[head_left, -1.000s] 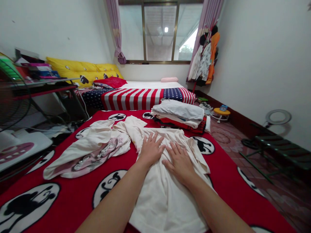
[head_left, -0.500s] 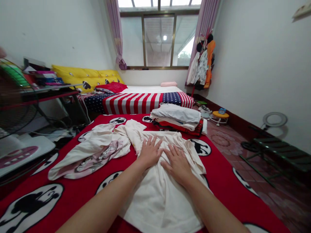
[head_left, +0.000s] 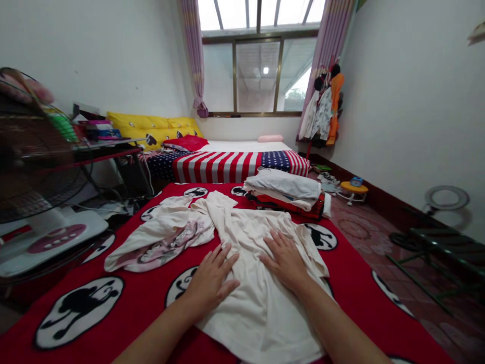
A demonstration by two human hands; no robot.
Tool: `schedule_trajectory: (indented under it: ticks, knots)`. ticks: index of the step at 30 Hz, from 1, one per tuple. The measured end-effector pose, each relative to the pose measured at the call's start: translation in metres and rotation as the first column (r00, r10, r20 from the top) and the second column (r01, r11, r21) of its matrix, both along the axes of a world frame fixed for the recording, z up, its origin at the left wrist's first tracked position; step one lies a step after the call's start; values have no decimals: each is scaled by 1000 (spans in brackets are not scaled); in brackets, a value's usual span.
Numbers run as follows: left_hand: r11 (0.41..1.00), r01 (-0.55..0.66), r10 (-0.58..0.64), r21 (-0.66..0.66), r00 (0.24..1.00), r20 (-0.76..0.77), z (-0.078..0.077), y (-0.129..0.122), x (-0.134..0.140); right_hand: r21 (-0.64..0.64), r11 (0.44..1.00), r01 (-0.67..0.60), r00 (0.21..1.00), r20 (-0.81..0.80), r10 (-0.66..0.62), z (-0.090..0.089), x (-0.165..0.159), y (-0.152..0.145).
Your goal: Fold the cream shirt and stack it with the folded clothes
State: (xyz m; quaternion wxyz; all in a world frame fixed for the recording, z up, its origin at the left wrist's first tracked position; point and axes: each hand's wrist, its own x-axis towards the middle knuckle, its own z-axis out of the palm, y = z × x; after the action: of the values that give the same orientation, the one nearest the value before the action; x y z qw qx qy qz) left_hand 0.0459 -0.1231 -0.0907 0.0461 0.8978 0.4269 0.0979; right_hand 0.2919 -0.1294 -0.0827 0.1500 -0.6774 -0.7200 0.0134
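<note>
A cream T-shirt [head_left: 261, 303] lies spread out on the red blanket [head_left: 147, 313], its hem toward me and soft wrinkles across its middle. My left hand [head_left: 214, 278] rests at the shirt's left edge, fingers outstretched and thumb apart. On the right half of the shirt lies my right hand [head_left: 285, 259], flat with its fingers spread. Left of the shirt is a crumpled cream garment [head_left: 162, 235] with a pinkish print; its edge meets the shirt's left sleeve. Beyond the shirt's far right corner sits a stack of folded clothes [head_left: 288, 187].
At the left stand a fan [head_left: 53, 232] and a cluttered desk [head_left: 129, 151]. A bed [head_left: 220, 167] with a striped cover lies under the window. To the right on the tiled floor are a yellow stool [head_left: 353, 188], a ring light [head_left: 447, 198] and a dark folding bench [head_left: 450, 247].
My left hand has slid left and toward me, from the shirt's middle to its left edge. My right hand stays flat on the shirt. The view has shifted slightly.
</note>
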Motion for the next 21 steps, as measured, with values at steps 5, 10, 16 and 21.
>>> schedule_trajectory:
  ticks: [5,10,16,21]
  knots:
    - [999,-15,10,36,991,132,14,-3,6,-83,990,-111,993,-43,108,22,16,-20]
    - [999,5,-15,52,983,185,16,-8,11,-83,997,6,998,61,-1,31,42,-81]
    - [994,56,-76,98,974,212,28,1,10,-31,1000,3,998,65,-1,17,51,-103]
    - [985,88,-6,-148,876,482,101,-11,-42,-59,998,-13,969,-249,-2,67,50,-123]
